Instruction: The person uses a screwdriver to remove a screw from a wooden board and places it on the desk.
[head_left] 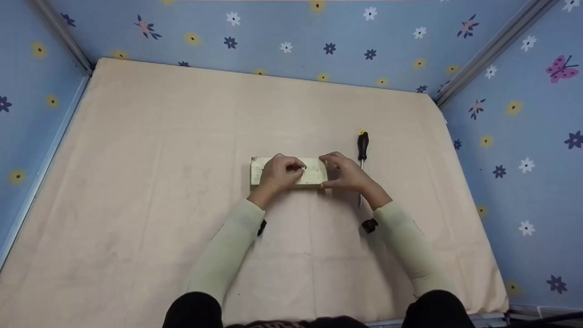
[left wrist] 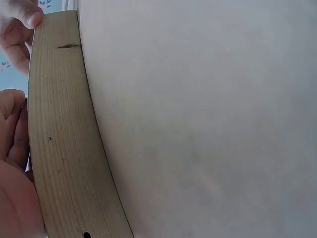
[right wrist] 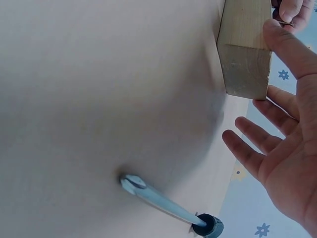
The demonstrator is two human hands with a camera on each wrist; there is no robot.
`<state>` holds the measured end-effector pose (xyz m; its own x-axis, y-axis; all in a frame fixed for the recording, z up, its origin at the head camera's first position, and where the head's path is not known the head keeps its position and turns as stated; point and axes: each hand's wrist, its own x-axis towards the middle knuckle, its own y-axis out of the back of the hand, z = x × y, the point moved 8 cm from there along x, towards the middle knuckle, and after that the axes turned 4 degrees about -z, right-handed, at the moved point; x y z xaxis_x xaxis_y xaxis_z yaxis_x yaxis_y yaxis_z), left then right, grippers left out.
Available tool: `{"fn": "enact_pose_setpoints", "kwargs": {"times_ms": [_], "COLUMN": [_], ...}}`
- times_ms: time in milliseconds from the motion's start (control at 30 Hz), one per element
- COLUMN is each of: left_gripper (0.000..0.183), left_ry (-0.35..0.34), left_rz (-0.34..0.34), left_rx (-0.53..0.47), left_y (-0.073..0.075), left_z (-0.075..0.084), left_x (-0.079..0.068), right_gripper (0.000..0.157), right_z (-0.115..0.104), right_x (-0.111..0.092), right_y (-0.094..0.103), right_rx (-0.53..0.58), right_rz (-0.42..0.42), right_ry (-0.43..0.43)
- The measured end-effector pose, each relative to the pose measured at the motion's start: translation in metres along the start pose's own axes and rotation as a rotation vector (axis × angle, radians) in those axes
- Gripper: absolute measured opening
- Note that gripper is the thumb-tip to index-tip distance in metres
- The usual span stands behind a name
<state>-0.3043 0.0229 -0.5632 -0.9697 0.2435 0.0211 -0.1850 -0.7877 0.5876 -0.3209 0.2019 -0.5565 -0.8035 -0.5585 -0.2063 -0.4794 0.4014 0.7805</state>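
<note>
A pale wooden block point(head_left: 314, 175) lies lengthwise on the cloth, in front of the person. My left hand point(head_left: 280, 173) is over its middle, thumb and index finger pinching a small shiny screw point(head_left: 303, 168) at the top face. In the right wrist view the screw point(right wrist: 286, 23) is mostly hidden by fingertips. My right hand point(head_left: 348, 174) holds the block's right end between thumb and fingers; its last two fingers point(right wrist: 247, 148) reach out free of the wood. Along the block's side, in the left wrist view, a dark crack point(left wrist: 68, 46) and a small hole point(left wrist: 87, 235) show.
Just right of the right hand lies a screwdriver point(head_left: 363, 146) with a black handle, its shaft partly behind the wrist. Beige cloth point(head_left: 182, 114) covers the table. Blue flowered panels point(head_left: 300, 27) stand along the back and both sides.
</note>
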Motion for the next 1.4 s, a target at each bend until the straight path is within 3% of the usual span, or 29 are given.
{"fn": "enact_pose_setpoints", "kwargs": {"times_ms": [933,1167,1400], "left_gripper": [0.011,0.017,0.015], "left_ry": [-0.007,0.014,0.033], "left_rz": [0.012,0.081,0.072], "left_rx": [0.020,-0.343,-0.363], "left_y": [0.003,0.010,0.010], "left_z": [0.000,0.000,-0.002], "left_x": [-0.001,0.000,0.000], "right_gripper": [0.080,0.081,0.081], "right_z": [-0.003,-0.004,-0.002], "right_x": [-0.001,0.001,0.001], "right_y": [0.002,0.003,0.003], "right_rx": [0.042,0.047,0.036], "right_rz": [-0.002,-0.008,-0.007], "right_ry": [-0.048,-0.068,-0.088]}}
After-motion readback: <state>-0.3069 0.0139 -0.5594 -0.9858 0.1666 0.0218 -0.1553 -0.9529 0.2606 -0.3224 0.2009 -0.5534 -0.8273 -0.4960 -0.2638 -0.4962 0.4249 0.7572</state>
